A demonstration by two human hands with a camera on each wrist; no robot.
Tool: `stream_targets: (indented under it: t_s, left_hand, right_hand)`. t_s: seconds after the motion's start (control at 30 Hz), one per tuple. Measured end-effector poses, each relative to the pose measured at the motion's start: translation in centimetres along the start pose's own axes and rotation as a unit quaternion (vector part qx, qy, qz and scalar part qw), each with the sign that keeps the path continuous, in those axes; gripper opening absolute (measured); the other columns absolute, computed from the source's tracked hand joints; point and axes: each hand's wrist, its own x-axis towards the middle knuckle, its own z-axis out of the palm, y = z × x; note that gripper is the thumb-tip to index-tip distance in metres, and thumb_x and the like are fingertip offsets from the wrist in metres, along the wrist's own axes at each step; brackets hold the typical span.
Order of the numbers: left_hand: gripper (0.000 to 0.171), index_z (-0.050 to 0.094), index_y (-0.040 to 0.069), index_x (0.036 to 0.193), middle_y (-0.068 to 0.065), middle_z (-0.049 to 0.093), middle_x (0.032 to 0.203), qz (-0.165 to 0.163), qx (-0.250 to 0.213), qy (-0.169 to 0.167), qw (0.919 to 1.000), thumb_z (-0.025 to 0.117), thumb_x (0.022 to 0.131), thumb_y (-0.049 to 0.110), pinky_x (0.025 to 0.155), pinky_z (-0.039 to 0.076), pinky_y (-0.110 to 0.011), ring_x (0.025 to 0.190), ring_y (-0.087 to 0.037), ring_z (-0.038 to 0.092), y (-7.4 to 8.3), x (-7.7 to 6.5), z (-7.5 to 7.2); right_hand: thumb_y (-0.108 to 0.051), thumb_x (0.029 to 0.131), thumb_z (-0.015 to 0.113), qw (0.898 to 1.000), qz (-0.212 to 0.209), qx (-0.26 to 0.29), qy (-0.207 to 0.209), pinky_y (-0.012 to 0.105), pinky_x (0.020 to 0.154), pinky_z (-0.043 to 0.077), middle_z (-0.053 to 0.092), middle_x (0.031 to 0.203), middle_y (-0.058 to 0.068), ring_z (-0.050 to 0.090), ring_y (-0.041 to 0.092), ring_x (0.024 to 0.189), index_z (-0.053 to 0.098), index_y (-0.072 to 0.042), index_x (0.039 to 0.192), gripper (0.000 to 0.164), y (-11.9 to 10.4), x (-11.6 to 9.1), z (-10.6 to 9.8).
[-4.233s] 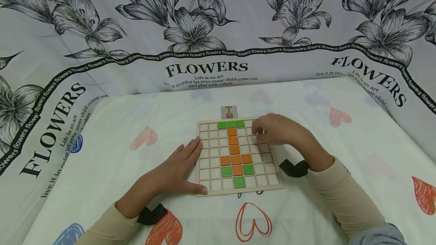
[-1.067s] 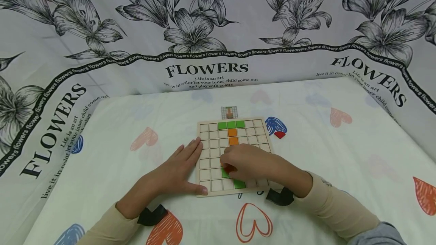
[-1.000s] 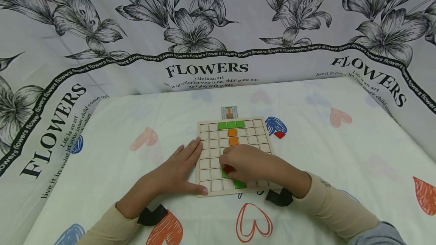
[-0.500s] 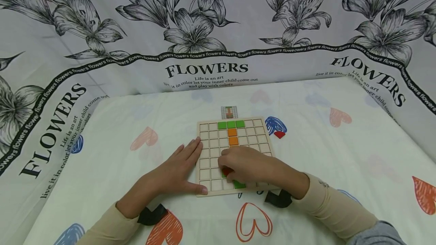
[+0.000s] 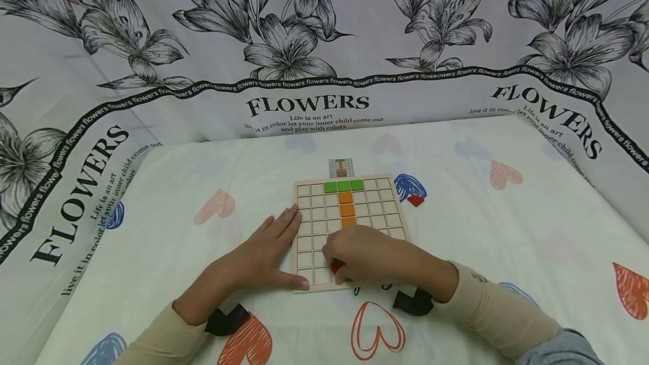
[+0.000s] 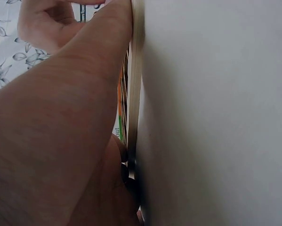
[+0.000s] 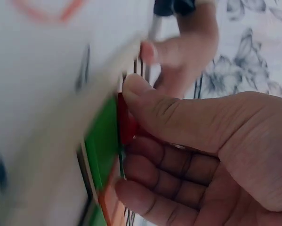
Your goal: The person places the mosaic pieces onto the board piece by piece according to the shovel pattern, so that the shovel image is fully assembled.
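My left hand (image 5: 261, 255) lies spread along the left side of the wooden grid board (image 5: 377, 222). Its fingertips touch the edge, and the thumb rests at the near left corner. Over the board's lower middle, my right hand (image 5: 372, 255) pinches a small red tile (image 7: 126, 120) between thumb and fingers, right against a green tile (image 7: 102, 136) in the right wrist view. A row of green tiles (image 5: 344, 186) fills the top middle cells, with a column of orange tiles (image 5: 346, 210) below. My right hand hides most of the lower coloured tiles.
A small pattern card (image 5: 341, 168) lies just beyond the board's far edge. To the right of the board, a small red angular piece (image 5: 416, 201) lies on the heart-print cloth (image 5: 471, 213). A flower-print curtain (image 5: 431, 94) stands behind.
My right hand has come from the board's upper right to its lower middle, lately shifting slightly nearer me. The third orange tile shows again. My left hand has stayed put.
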Motion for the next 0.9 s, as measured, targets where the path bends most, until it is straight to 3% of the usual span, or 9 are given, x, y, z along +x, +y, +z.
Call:
stream_targets:
  t_s: [0.2,0.43,0.6,0.73,0.9]
  left_hand:
    - [0.129,0.008,0.003,0.161,-0.01,0.002,0.167,0.003,0.001,0.005,1.0,0.059,0.075,0.085,0.121,0.008,-0.049,0.152,-0.023,0.004,0.0,-0.1,-0.1]
    - [0.129,0.008,0.002,0.16,-0.011,0.002,0.167,0.009,0.001,0.007,0.9999,0.058,0.075,0.085,0.121,0.009,-0.049,0.153,-0.023,0.003,0.0,-0.1,-0.1]
    - [0.129,0.008,0.003,0.161,-0.01,0.002,0.167,0.005,0.003,0.006,1.0,0.058,0.074,0.086,0.121,0.009,-0.049,0.152,-0.022,0.003,0.0,0.0,0.0]
    - [0.13,0.007,0.005,0.161,-0.008,0.0,0.168,-0.004,-0.001,-0.002,1.0,0.058,0.073,0.087,0.121,0.009,-0.049,0.153,-0.023,0.003,0.0,0.1,0.0]
    - [0.131,0.008,0.005,0.161,-0.008,0.001,0.168,-0.009,0.001,-0.006,0.9999,0.058,0.072,0.087,0.121,0.01,-0.049,0.153,-0.024,0.005,0.1,0.1,-0.1]
  right_hand:
    - [-0.006,0.084,0.077,0.997,-0.043,-0.065,0.028,0.016,0.048,0.033,0.049,0.067,-0.01,0.043,0.006,0.06,0.072,-0.016,0.077,0.013,-0.8,0.0,0.6]
    - [-0.003,0.088,0.074,0.998,-0.06,-0.007,-0.01,0.014,0.054,0.037,0.05,0.068,-0.011,0.044,0.004,0.061,0.071,-0.014,0.079,0.016,-1.2,-0.7,0.3]
    - [0.001,0.088,0.073,0.999,-0.022,0.029,-0.039,0.018,0.061,0.045,0.054,0.074,-0.012,0.05,0.006,0.068,0.068,-0.018,0.087,0.02,-0.5,-1.3,-0.7]
    - [0.001,0.086,0.076,0.998,0.018,0.028,-0.047,0.022,0.067,0.048,0.057,0.077,-0.011,0.053,0.009,0.073,0.069,-0.021,0.092,0.023,0.4,-1.8,-1.8]
    - [0.0,0.086,0.075,0.997,0.05,0.015,-0.051,0.024,0.065,0.046,0.055,0.071,-0.006,0.052,0.012,0.072,0.069,-0.017,0.085,0.017,1.2,-2.1,-2.7]
